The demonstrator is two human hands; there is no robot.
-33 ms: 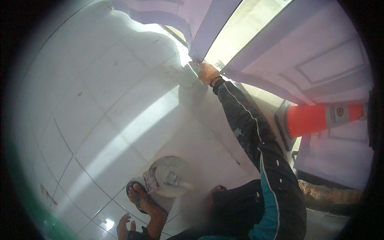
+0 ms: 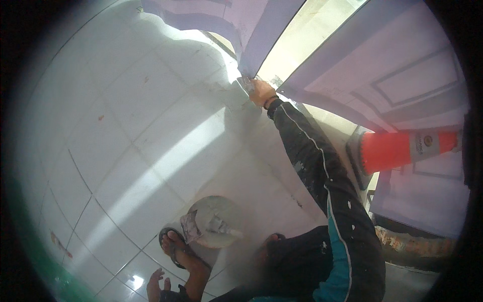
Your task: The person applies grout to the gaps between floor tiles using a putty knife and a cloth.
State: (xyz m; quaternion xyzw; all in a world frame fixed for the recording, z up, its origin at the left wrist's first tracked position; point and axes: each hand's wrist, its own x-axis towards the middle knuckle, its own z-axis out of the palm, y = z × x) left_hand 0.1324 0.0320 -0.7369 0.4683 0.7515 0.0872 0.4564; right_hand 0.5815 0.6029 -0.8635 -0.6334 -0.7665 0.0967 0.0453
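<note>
My right arm reaches far forward across the floor. At its end my right hand (image 2: 262, 92) is closed on a flat grey scraper-like tool (image 2: 246, 83), held low at the lower corner of a lilac panel (image 2: 271, 25). The tool's exact kind is hard to make out in the glare. Down at the lower left, my left hand (image 2: 157, 286) is empty with its fingers apart, beside my sandalled foot (image 2: 182, 251). Between my feet stands a round pale tub (image 2: 214, 243). A flat, smeared grey plate (image 2: 191, 226) rests across its left rim, and a greyish lump (image 2: 218, 224) shows inside.
Pale floor tiles (image 2: 126, 166) spread to the left, crossed by a bright strip of sunlight. On the right an orange cone (image 2: 387, 151) with a dark base lies near more lilac panelling (image 2: 417, 75). A rusty, flaking beam (image 2: 412, 245) runs at the lower right.
</note>
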